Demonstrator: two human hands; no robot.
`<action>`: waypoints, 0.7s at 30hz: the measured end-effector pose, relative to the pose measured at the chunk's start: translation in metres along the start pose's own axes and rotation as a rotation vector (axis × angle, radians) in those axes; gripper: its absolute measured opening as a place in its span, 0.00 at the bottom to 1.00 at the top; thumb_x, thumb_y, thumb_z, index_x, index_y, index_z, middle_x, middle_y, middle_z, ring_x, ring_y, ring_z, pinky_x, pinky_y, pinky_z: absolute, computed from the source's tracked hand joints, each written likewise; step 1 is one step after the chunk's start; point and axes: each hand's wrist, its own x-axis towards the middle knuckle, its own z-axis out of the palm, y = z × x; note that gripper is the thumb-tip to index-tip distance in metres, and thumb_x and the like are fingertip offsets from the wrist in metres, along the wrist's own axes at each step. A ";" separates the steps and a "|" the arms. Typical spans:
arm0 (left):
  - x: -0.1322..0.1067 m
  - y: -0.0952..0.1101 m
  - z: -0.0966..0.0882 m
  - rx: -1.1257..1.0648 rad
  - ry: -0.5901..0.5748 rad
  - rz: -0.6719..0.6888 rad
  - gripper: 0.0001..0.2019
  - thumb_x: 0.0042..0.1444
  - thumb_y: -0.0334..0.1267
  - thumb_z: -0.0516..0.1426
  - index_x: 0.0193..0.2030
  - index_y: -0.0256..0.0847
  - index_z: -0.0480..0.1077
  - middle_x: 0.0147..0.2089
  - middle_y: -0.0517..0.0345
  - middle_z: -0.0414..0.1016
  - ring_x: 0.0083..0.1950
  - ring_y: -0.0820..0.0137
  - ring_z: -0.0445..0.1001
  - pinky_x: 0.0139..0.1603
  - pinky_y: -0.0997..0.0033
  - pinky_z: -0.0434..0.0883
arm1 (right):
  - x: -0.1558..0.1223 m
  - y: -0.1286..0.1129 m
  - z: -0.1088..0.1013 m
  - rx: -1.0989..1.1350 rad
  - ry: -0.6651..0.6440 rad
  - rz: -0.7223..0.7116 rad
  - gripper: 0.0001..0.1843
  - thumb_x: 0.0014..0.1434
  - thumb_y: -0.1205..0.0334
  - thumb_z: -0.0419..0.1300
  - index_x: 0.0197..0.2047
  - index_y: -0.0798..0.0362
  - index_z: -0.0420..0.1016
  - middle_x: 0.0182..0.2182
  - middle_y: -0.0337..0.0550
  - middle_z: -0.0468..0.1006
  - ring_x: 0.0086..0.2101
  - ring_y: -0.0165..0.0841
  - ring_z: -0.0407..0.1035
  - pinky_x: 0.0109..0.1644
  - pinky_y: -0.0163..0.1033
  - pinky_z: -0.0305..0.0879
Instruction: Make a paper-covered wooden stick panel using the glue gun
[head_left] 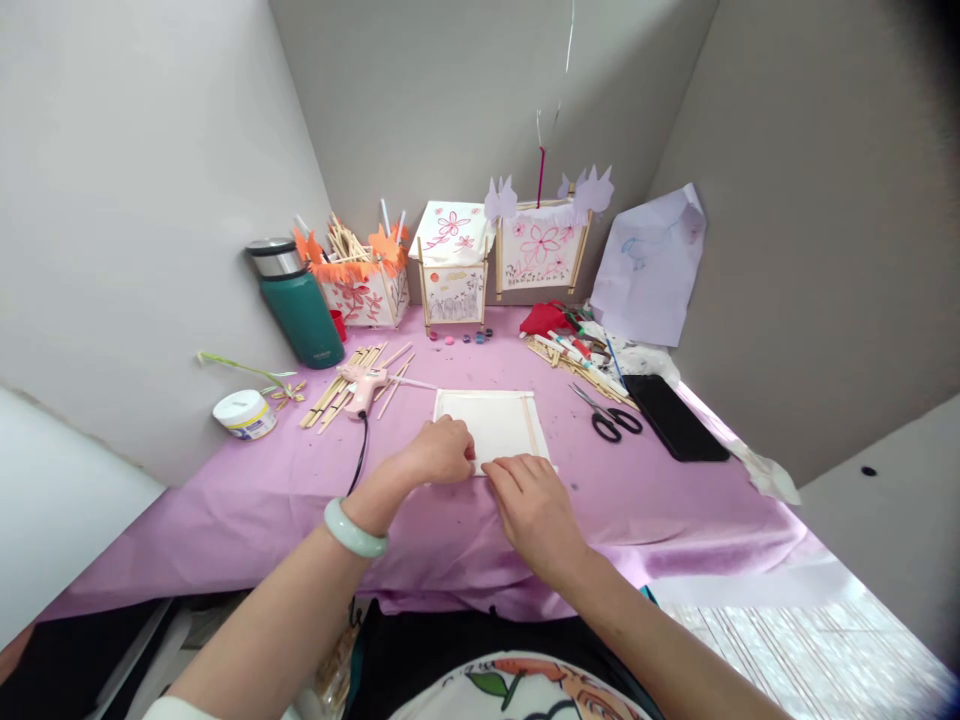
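Observation:
A square white paper panel (487,420) lies on the purple cloth in front of me, with thin wooden sticks along its edges. My left hand (446,450), wearing a pale green bangle (355,530) on the wrist, is closed at the panel's near edge, its fingertips curled in. Right beside it, my right hand (534,505) has its fingers together and bent down onto the same near edge. The two hands almost meet there, and they hide part of that edge. A pink glue gun (365,390) rests to the left, its nozzle pointing toward the panel.
Bamboo sticks (330,400) lie under the glue gun. A green bottle (304,315) and a white tub (245,415) stand left. Decorated paper lanterns (454,292) line the back wall. Scissors (607,415), a black phone (675,418) and markers (574,348) are on the right.

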 end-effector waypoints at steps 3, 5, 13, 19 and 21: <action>0.003 0.003 -0.003 0.004 -0.035 -0.010 0.07 0.44 0.36 0.59 0.30 0.41 0.77 0.38 0.48 0.79 0.44 0.58 0.74 0.43 0.65 0.69 | 0.000 0.000 0.008 -0.022 -0.028 -0.015 0.13 0.62 0.73 0.49 0.47 0.57 0.72 0.37 0.48 0.74 0.38 0.37 0.62 0.44 0.43 0.57; 0.005 0.002 -0.005 -0.011 -0.048 -0.005 0.06 0.43 0.35 0.60 0.30 0.41 0.77 0.36 0.49 0.79 0.42 0.59 0.74 0.42 0.66 0.69 | 0.000 0.002 0.011 -0.032 -0.038 -0.014 0.13 0.61 0.73 0.50 0.45 0.56 0.72 0.36 0.48 0.74 0.38 0.37 0.62 0.44 0.43 0.57; -0.033 -0.028 -0.011 -0.261 0.351 0.039 0.10 0.54 0.37 0.55 0.41 0.39 0.73 0.42 0.53 0.75 0.45 0.65 0.71 0.49 0.65 0.67 | 0.000 0.002 0.011 -0.036 -0.033 0.012 0.11 0.60 0.73 0.52 0.43 0.55 0.73 0.35 0.46 0.75 0.37 0.37 0.64 0.45 0.42 0.56; -0.084 -0.037 0.030 -0.190 0.415 -0.050 0.04 0.51 0.31 0.56 0.36 0.39 0.67 0.38 0.53 0.72 0.43 0.62 0.68 0.44 0.61 0.65 | 0.003 0.000 0.008 -0.047 -0.051 0.007 0.11 0.59 0.73 0.53 0.41 0.55 0.74 0.33 0.45 0.75 0.36 0.36 0.64 0.46 0.43 0.55; -0.087 -0.034 0.042 -0.158 0.468 -0.078 0.06 0.52 0.34 0.58 0.37 0.39 0.66 0.38 0.54 0.72 0.43 0.61 0.68 0.44 0.60 0.65 | 0.004 0.000 0.007 -0.053 -0.065 0.006 0.11 0.59 0.73 0.53 0.42 0.55 0.73 0.33 0.45 0.75 0.36 0.36 0.64 0.47 0.44 0.54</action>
